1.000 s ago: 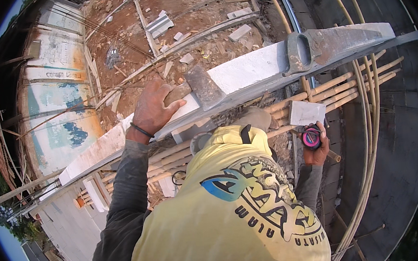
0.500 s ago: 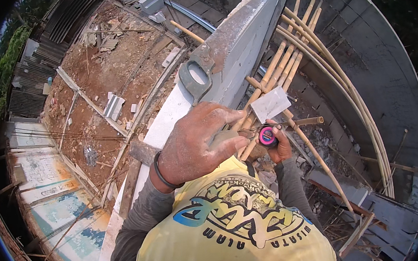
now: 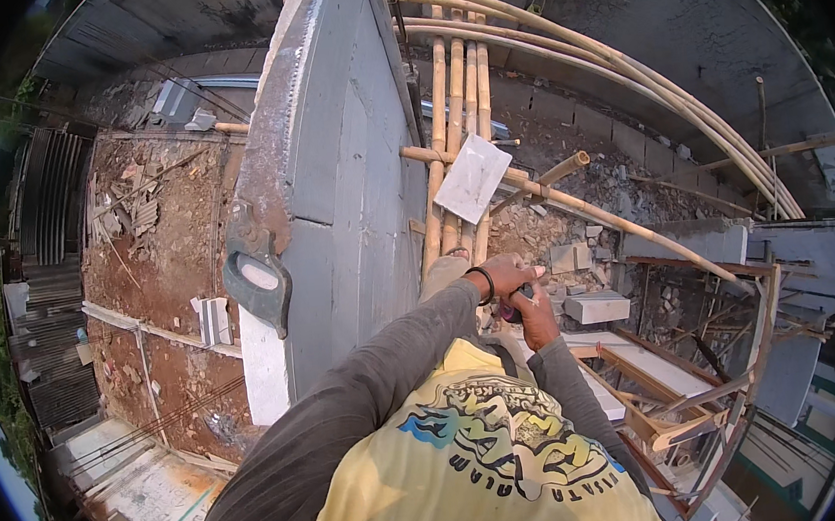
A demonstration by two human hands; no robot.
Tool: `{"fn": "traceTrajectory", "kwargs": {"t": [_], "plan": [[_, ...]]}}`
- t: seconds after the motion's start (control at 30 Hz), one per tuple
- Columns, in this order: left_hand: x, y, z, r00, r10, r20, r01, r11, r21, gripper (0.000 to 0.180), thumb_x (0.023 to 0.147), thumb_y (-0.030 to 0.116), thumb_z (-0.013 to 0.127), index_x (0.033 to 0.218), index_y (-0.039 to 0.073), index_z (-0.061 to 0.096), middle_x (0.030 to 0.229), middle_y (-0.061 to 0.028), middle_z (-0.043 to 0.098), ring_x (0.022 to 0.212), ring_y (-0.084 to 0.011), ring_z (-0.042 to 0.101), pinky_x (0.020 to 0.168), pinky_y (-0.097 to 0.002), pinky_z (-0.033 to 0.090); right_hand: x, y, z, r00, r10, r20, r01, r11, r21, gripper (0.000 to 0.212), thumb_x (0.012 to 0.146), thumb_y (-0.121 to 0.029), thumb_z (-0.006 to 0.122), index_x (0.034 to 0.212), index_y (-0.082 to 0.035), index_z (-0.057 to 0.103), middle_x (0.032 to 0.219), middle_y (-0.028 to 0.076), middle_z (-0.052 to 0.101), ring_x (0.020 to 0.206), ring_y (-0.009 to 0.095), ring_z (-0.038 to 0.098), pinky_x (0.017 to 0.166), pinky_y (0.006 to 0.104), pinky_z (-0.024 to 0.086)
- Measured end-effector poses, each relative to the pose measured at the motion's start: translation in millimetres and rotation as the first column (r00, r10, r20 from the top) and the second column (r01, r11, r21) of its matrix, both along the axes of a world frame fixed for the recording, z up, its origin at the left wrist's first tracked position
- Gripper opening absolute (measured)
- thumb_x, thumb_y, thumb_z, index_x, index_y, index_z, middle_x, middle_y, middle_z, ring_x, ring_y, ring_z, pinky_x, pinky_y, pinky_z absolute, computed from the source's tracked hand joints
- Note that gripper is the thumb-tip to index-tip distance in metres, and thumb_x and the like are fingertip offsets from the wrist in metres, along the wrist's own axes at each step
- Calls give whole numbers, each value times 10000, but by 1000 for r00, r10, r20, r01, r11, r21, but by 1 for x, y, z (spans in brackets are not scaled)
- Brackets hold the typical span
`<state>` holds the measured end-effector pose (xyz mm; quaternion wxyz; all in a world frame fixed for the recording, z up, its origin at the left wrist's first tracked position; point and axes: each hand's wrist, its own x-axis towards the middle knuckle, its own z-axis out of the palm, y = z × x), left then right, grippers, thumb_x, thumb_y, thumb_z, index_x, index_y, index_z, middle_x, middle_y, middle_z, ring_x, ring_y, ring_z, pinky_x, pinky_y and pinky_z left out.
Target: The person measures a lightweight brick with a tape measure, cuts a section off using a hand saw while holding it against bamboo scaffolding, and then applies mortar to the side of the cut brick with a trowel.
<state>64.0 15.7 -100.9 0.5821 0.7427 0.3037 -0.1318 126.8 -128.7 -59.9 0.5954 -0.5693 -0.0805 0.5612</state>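
My right hand [image 3: 541, 319] is closed around a small round tape measure [image 3: 511, 313], dark with a pink face, low in front of my shirt. Right above it is my left hand [image 3: 507, 274], a black band at its wrist. Its fingers are bent in against the top of the right hand, and what they pinch is hidden. A handsaw [image 3: 258, 278] with a grey handle lies along the top of the light grey block wall [image 3: 351, 197] on my left. Beyond my hands a flat white block piece [image 3: 473, 177] rests on bamboo poles [image 3: 459, 86].
Long bent bamboo poles [image 3: 641, 73] arc along the grey wall at the right. Near my right side stand a pale block [image 3: 598, 306] and a wooden frame [image 3: 743, 400]. Left of the block wall lies reddish soil [image 3: 165, 305] with rubble and planks.
My view has swung left, so the saw and block wall sit farther left in the picture. My left hand has come down and right, close against the right hand with the tape measure.
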Motion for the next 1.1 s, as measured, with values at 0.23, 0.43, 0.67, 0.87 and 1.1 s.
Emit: {"fn": "traceTrajectory", "kwargs": {"t": [0.23,0.43,0.67,0.87,1.1], "plan": [[3,-4,-71,934,238,-266,-356,679,-642,711,928,708,515,1263,101,674,1045,-53,687,948,-203,665,723,-395,555,38,12,-62,1000,-1,4,2,963,-270,499,847,-177,750,1278,28,600,1069,100,682,929,147,673,809,284,550],[-7,30,-161,694,531,-486,-696,323,-641,579,964,581,598,1309,116,596,1090,-43,691,1016,-199,672,853,-379,554,48,83,-140,959,-98,-265,21,961,-277,455,854,-103,723,1274,0,584,1042,84,684,889,164,688,753,294,584],[-6,50,-358,463,663,-589,-875,235,-424,574,986,529,562,1262,28,611,1142,-116,684,1039,-240,663,898,-387,533,91,109,-335,950,-129,-283,17,931,-366,565,796,-23,714,1324,-16,513,1052,86,660,861,173,672,763,308,582],[-8,100,-508,332,776,-536,-939,216,-269,455,967,382,577,1237,18,608,1115,-132,697,1025,-234,664,868,-371,541,162,156,-458,973,-121,-197,38,925,-379,683,770,-37,775,1372,0,453,1085,121,655,877,182,668,768,320,574],[18,174,-625,533,843,-72,-774,520,360,523,890,295,731,1261,-44,587,1227,-221,636,1070,-317,653,908,-383,531,259,242,-592,955,252,155,-170,897,-409,615,759,-82,705,1319,44,482,872,89,638,672,167,626,572,313,512]]}}
